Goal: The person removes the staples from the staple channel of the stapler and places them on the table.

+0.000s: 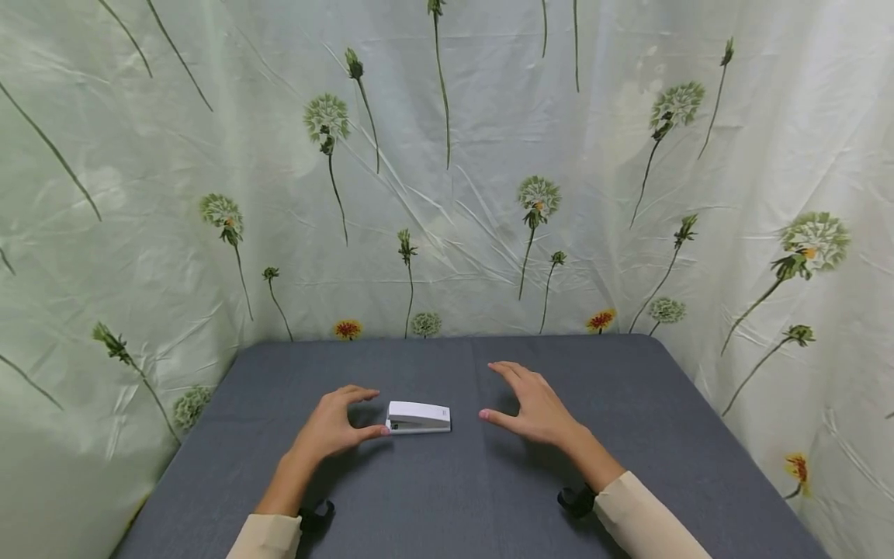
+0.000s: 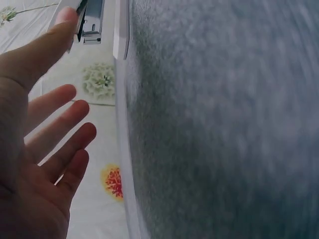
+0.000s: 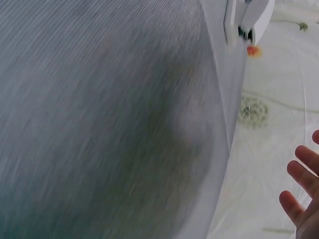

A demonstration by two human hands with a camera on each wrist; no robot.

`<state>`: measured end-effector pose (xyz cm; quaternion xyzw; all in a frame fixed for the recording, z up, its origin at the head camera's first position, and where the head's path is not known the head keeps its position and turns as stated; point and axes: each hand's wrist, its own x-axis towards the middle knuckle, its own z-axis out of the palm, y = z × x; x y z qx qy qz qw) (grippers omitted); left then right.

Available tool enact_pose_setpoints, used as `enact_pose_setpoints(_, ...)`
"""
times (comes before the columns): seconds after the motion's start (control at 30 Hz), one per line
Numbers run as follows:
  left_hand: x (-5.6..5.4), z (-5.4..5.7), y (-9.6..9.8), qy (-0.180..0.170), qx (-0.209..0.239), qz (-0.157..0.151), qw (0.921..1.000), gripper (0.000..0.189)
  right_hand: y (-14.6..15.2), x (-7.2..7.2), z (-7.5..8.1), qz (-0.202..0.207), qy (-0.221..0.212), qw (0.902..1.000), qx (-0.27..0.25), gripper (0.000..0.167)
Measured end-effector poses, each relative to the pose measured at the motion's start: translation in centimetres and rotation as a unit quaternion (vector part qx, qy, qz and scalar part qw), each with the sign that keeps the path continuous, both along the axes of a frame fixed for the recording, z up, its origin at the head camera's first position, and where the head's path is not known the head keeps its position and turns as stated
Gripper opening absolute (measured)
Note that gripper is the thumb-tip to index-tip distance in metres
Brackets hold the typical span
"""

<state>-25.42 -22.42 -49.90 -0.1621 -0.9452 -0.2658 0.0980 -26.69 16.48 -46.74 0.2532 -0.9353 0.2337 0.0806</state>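
A white stapler lies on the dark grey tabletop, its long side facing me. Just to its left is my left hand, fingers spread and loosely bent, the thumb tip close by the stapler's left end; whether they touch I cannot tell. In the left wrist view, part of the stapler shows behind the thumb of the left hand. My right hand hovers to the right of the stapler, apart from it, thumb and fingers spread. The right wrist view has the stapler at the top and the right hand's fingers at the right edge.
The dark grey table stretches out under both hands. Behind it and at the sides hangs a pale curtain printed with dandelions. A black strap sits at the right wrist, and another black strap at the left.
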Motion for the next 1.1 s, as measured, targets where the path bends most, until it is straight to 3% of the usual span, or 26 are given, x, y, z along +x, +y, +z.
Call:
enact_pose_setpoints(0.43,-0.8,-0.5,1.2,-0.007,0.003,-0.025,0.9996,0.063,-5.3,-0.6,-0.1,0.048,-0.010,0.9987,-0.015,0.075)
enact_pose_setpoints(0.77,-1.0,-1.0,1.7,-0.008,0.027,-0.035,0.9990,0.055,-8.8,-1.3,-0.9,0.116,-0.039,0.9918,-0.037,0.059)
enact_pose_setpoints(1.1,-1.1,-1.0,2.1,-0.029,0.034,-0.031,0.9985,0.042,-12.2,-1.4,-2.4,0.116,-0.013,0.9932,-0.005,0.043)
